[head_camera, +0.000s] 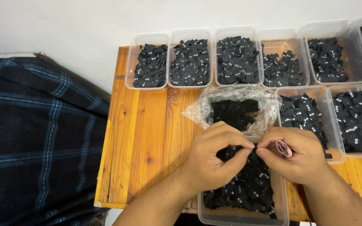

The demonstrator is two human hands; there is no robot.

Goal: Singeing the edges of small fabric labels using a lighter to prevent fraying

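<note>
View from above of two bare hands working over a clear plastic tub (279, 211) heaped with small black fabric labels (248, 188), at the near edge of a wooden bench (143, 138).

The left hand (214, 157) is curled, thumb and forefinger tips pressed together in a narrow pinch right above the heap. The right hand (296, 155) mirrors it, fingertips nearly touching those of the left, the other fingers folded over a pink rubber band (283, 147) tucked against the palm. Whatever sits between the two pinches is too small to make out; it is probably a single label or a thin stack.

The labels look very light, thin and limp, likely to slip off one another and scatter, so a fingertip pinch across the flat faces suits them better than a full grip. The band should stretch easily.

Both forearms come in from the bottom edge, wrists bent slightly inward so the hands meet at the middle.

Just beyond the hands lies an open clear plastic bag (235, 109) holding more black pieces. Further back and to the right stand more clear tubs (189, 58) of similar labels. Dark plaid cloth (38, 138) fills the left side.
</note>
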